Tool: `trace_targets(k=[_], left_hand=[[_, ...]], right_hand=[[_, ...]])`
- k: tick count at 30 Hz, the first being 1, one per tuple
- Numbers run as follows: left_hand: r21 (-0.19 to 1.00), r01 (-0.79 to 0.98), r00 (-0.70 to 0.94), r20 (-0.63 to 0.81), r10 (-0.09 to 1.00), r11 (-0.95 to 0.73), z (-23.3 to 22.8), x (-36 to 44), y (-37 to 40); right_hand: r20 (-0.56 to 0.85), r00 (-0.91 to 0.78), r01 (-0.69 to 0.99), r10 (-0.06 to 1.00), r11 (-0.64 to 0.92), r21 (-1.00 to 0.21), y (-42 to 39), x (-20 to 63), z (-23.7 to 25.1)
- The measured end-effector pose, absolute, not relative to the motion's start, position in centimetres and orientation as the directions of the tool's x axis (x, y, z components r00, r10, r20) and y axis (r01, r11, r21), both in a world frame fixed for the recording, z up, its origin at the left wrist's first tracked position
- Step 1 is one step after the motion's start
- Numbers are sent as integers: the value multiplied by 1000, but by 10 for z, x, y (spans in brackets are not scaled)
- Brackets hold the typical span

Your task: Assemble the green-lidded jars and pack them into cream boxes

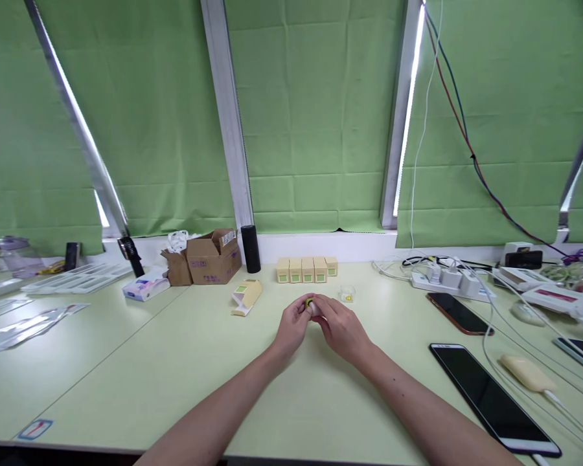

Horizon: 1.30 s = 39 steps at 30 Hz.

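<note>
Both hands are meeting at the centre of the frame over the pale green tabletop (126, 362), sharing one small yellow-and-white item (311, 304). The left hand (293, 325) is closing its fingertips on the item's left side, and the right hand (339, 327) is pinching its right side, so the item is sitting between the two sets of fingertips, slightly above the tabletop; neither hand is clearly nearer. Its long axis cannot be told, since the fingers are hiding most of it. Just beyond the hands, toward the upper centre, a row of boxes (306, 269) is standing; an opened box (246, 297) is lying to the left and a clear cup (348, 294) to the right.
</note>
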<state>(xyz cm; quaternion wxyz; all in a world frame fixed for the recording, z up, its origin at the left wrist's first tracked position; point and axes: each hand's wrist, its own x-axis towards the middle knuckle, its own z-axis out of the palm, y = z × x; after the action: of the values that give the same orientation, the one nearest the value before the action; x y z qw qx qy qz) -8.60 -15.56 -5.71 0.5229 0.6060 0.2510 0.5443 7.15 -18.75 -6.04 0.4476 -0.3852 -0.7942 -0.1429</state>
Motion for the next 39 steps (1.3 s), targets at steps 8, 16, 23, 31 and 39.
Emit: trace_targets(k=[8,16,23,31,39], left_hand=[[928,-250,330,350,877,-277,-61,-88,-159],[933,-218,334,346,877,-285,-58,-87,-158],[925,-222,336,369,867,-307,-59,-86,-156],[925,-225,327,367,871,-305,-57,-85,-158],[929,-209,325,362,874,-307,-61,-86,-156]], right_hand=[[806,-257,690,533,686,-233,-184,73,-69],[836,-256,699,486,690,-188,-182,71,-71],[849,-257,725,462,673,-146,-179,69,-75],[845,-258,739,469,659,-140,-179,68,-74],[848,-265,744,459,657,-123,-179,68,-72]])
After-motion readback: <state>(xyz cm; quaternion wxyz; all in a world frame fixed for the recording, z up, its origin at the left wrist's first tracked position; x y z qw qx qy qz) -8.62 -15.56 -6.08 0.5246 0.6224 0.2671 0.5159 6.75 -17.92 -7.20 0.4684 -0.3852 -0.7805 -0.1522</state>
